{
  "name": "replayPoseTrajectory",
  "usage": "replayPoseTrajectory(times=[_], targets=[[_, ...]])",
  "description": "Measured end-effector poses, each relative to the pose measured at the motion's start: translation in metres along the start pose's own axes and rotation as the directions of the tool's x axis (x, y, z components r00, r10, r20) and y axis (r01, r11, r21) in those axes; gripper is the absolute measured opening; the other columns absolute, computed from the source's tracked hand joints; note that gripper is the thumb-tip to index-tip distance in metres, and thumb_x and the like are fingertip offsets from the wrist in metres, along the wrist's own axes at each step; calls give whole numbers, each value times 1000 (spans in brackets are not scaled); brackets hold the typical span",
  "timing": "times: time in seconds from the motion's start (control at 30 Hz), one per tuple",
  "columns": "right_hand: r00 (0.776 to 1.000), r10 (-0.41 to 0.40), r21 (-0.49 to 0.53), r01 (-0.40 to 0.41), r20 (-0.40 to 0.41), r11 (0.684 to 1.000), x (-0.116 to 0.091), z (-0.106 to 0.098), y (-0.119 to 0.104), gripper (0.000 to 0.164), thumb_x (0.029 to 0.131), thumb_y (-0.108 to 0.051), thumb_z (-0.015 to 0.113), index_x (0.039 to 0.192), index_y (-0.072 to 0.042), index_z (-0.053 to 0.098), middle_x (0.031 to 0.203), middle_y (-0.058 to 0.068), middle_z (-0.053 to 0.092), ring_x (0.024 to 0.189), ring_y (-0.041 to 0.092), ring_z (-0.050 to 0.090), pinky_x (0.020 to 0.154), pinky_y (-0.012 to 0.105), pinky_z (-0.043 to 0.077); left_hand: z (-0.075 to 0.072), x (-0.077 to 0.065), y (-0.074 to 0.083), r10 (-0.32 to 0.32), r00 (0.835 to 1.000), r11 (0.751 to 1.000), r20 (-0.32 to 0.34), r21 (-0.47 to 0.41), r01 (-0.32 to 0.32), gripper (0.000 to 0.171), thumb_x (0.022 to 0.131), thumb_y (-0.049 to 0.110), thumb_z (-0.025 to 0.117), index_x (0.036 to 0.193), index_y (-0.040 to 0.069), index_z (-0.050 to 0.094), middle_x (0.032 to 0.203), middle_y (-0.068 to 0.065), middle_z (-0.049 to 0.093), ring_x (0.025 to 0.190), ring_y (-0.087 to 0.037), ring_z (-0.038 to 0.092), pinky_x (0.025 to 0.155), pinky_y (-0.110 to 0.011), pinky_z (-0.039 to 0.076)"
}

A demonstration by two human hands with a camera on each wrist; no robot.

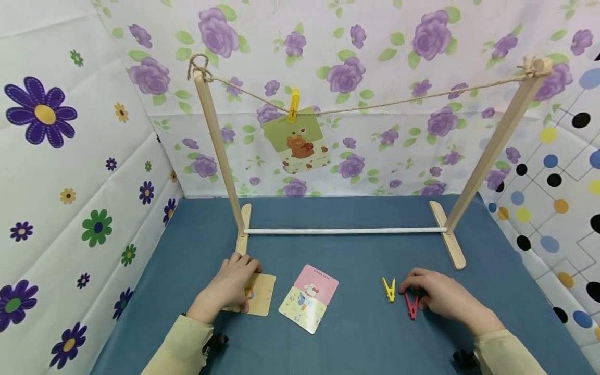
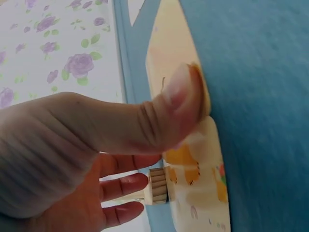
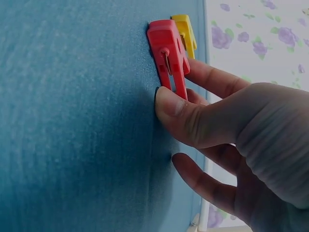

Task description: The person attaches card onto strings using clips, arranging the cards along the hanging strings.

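On the blue cloth at the left, my left hand (image 1: 232,284) spans a tan card (image 1: 263,296), thumb at its near edge and fingers reaching over its far edge. In the left wrist view the thumb bends over the edge of this card (image 2: 193,198), which has orange figures; the index fingertip is hidden. At the right, my right hand (image 1: 445,294) has a red clothespin (image 1: 412,306) between thumb and index finger, by its handle ends, as the right wrist view of the red clothespin (image 3: 166,48) shows. A yellow clothespin (image 1: 389,289) lies just left of it.
A pink-and-yellow card (image 1: 309,298) lies between the hands. Behind stands a wooden frame with a left post (image 1: 217,151), right post (image 1: 499,140) and white rod (image 1: 347,230). From its twine (image 1: 403,103) hangs a bear card (image 1: 300,143) under a yellow clothespin (image 1: 294,105).
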State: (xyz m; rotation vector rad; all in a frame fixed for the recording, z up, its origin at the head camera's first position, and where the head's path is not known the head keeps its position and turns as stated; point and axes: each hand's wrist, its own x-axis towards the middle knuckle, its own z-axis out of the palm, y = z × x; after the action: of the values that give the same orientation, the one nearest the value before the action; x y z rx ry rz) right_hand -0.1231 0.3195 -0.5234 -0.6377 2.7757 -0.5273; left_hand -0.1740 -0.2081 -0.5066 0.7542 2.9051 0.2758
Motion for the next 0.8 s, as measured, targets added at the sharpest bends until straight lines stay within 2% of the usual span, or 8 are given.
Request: replayPoseTrajectory(times=[0.3,0.8], targets=[[1000,-13,11,14,-22,1000,-3,6,1,69,77,14,80,112,-45,74,112,-18,62,88,7,55,72,32,46,-1,0,5,-23,999,1000,44,12,22,86,42,18,113,112,14,64,100,-1,53,99,-27,38,83,-47,34],[999,-26,21,27,-40,999,-4,6,3,70,78,13,83,115,-45,74,116,-17,62,94,6,57,76,35,51,-1,5,7,-82,993,996,80,28,80,89,41,19,114,111,13,58,101,-5,51,102,-31,38,85,-49,35]])
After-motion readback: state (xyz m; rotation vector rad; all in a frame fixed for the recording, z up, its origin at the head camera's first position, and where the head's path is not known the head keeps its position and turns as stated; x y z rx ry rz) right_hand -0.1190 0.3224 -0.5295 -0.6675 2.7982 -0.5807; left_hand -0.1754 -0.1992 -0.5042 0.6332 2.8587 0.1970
